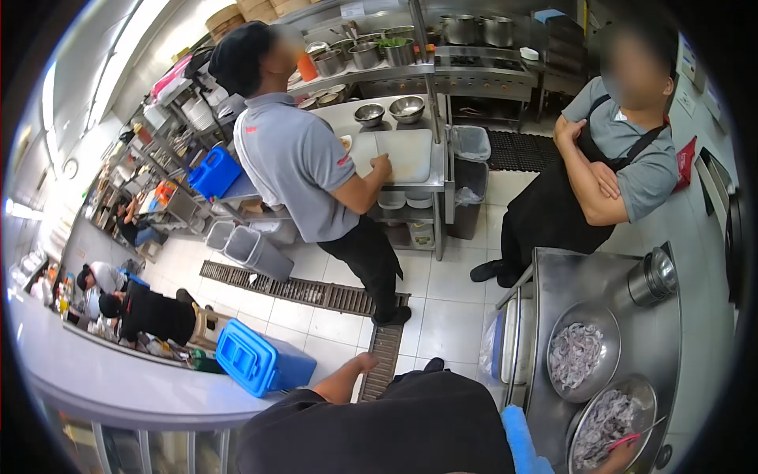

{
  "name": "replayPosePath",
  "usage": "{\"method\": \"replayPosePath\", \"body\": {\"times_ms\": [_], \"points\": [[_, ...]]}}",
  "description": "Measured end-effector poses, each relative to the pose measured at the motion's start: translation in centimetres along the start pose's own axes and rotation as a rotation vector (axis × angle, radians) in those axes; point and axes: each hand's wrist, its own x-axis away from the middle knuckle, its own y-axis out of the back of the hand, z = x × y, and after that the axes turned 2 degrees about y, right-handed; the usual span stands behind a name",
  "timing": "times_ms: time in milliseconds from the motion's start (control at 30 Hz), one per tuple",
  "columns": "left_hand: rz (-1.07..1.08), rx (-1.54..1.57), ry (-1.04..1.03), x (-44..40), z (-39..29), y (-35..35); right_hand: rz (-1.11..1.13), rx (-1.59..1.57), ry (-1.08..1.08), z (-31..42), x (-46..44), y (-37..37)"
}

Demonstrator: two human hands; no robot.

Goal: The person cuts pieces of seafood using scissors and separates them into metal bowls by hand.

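Blue plastic forms the lidded box (254,359) at the left, beside the pale counter. Next comes a co-worker in a grey shirt (288,170), one hand at a white chopping board (410,148). Below, the wearer's left hand (365,363) is held out over the floor, touching nothing visible; whether its fingers are curled or spread, I cannot tell. Under it runs a floor grate (384,355), where a shoe could catch or slip if the slats are wet.

Further right, a blue strip (517,438), sleeve or cloth, lies along the wearer's side; loose, it could snag on the edge of the steel table (568,272). Behind the table stands a co-worker with folded arms (592,162). On it, a further bowl (612,347) and a nearer bowl (649,401) sit close together, both holding pale, wet-looking pieces. A hard push against the nearer one could knock its neighbour or spill pieces. The right hand (620,458) is at the nearer bowl, by a pink item (624,441); its grip is unclear. Stacked steel containers (651,276) stand behind the bowls.
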Motion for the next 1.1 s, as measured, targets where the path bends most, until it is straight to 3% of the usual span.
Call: {"method": "replayPosePath", "body": {"times_ms": [33, 100, 133, 167, 200, 233, 267, 300, 333, 367, 467, 600, 633, 867, 900, 1000, 1100], "points": [[-0.032, -0.029, -0.073, -1.3, 0.2, 1.3, 0.063, 0.109, -0.037, -7.1, -3.0, -3.1], [-0.102, -0.063, -0.198, -3.5, 0.2, 3.7, 0.264, 0.221, -0.264, -0.6, -2.6, 3.3], [-0.105, -0.007, -0.194, -3.7, 0.2, 4.8, 0.166, 0.163, -0.134, -1.4, -2.6, 4.1], [-0.108, 0.049, -0.190, -4.0, 0.2, 6.0, -0.135, 0.217, 0.137, -3.6, -2.6, 3.1], [-0.074, 0.149, -0.129, -4.1, -0.6, 7.3, 0.155, -0.506, -0.198, -4.1, -3.1, 3.6], [-0.021, 0.226, -0.064, -4.3, -1.9, 7.9, 0.141, -0.645, -0.298, -4.1, -3.4, 3.7], [-0.028, 0.372, -0.022, -4.1, -2.5, 8.2, 0.022, -0.880, -0.268, 1.1, -1.6, 6.1], [-0.029, 0.499, 0.034, -4.2, -2.4, 9.0, -0.011, -0.692, -0.335, 5.4, -1.1, 8.3], [0.096, 0.581, -0.004, -5.4, -1.9, 9.5, -0.090, -0.801, -0.309, 5.6, -1.2, 8.2], [0.115, 0.651, -0.096, -5.8, -1.4, 9.5, 0.046, -0.376, -0.308, 7.2, -1.7, 11.8], [0.077, 0.471, 0.081, -3.1, -4.9, 7.8, -0.057, 0.008, -0.189, 10.7, -1.5, 15.2], [0.445, -0.172, -0.202, -7.9, -1.8, 4.5, -0.064, -0.382, -0.437, 15.0, 0.0, 17.5], [0.412, -0.213, -0.222, -7.9, -1.4, 4.1, -0.061, -0.440, -0.469, 15.6, 0.0, 18.3], [0.202, 0.229, 0.114, -6.7, -4.6, 3.7, -0.067, -0.499, -0.368, 15.7, -1.2, 23.0], [0.206, 0.246, 0.110, -6.3, -5.9, 4.3, -0.070, -0.475, -0.335, 15.4, -1.2, 23.5], [0.248, -0.110, -0.201, -4.8, -9.2, 6.5, -0.090, -0.513, -0.291, 15.4, -1.5, 24.1], [0.247, -0.134, -0.213, -4.6, -10.6, 6.6, -0.101, -0.461, -0.328, 16.9, -1.2, 23.5]]}}
